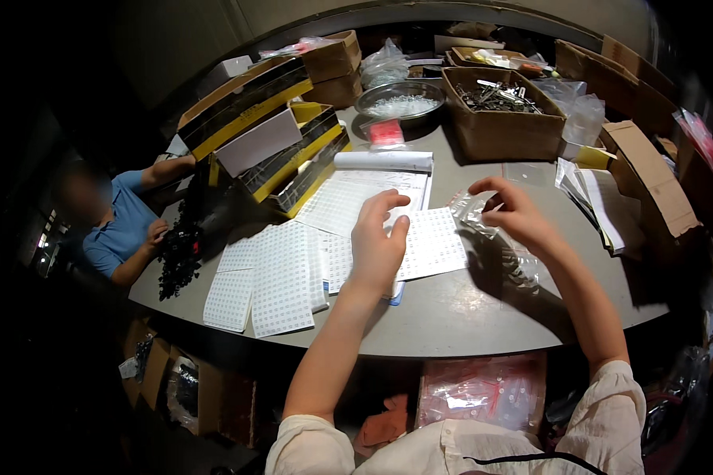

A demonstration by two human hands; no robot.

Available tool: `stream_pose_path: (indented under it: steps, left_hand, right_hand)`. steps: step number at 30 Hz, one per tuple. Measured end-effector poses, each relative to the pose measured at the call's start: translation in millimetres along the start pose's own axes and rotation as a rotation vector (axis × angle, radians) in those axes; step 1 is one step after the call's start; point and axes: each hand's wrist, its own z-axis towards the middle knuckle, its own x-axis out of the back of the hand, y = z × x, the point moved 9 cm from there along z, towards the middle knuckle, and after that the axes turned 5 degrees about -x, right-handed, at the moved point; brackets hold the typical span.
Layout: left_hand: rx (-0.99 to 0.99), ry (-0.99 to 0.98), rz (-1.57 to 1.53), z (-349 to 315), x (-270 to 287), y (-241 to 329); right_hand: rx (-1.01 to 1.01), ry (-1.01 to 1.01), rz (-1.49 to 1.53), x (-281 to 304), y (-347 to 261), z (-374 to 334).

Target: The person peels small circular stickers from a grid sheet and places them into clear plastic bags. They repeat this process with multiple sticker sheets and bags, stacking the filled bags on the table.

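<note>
My left hand (379,241) is over the printed label sheets, fingers bent and thumb apart, with nothing visible in it. Beneath it lies a white sheet (436,245) covered in rows of small printed marks. My right hand (515,212) hovers with curled, separated fingers beside a clear plastic bag (469,210). The fingertips and thumb overlap the bag's edge; I cannot tell whether they touch it. More clear bags (523,267) lie under my right wrist, partly in shadow. To the left, stacked label sheets (284,277) are fanned out near the table's front edge.
A cardboard box of metal pieces (495,131) and a bowl of small clear pieces (400,100) stand behind. Black-and-yellow boxes (293,170) rise at left. Beyond them a co-worker in blue (123,226) handles a black pile (181,253). A bin of plastic bags (483,392) sits below the table edge.
</note>
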Motion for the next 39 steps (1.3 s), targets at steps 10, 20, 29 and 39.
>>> stream_pose_path:
  steps: [10,20,29,39]
  left_hand:
    - [-0.203,-0.529,0.423,-18.0,-69.1,-12.8]
    - [-0.101,-0.573,0.464,42.4,-77.6,-8.6]
    - [0.215,-0.369,-0.499,64.9,-57.4,56.4]
    - [0.367,-0.342,-0.554,26.4,-72.8,47.2]
  right_hand:
    - [0.298,-0.056,-0.745,-46.7,7.4,-20.2]
    - [0.380,0.028,-0.346,-18.4,7.2,-6.4]
    - [0.447,0.153,0.148,26.1,-34.6,-20.6]
    - [0.655,0.377,-0.104,28.8,-68.7,-52.2]
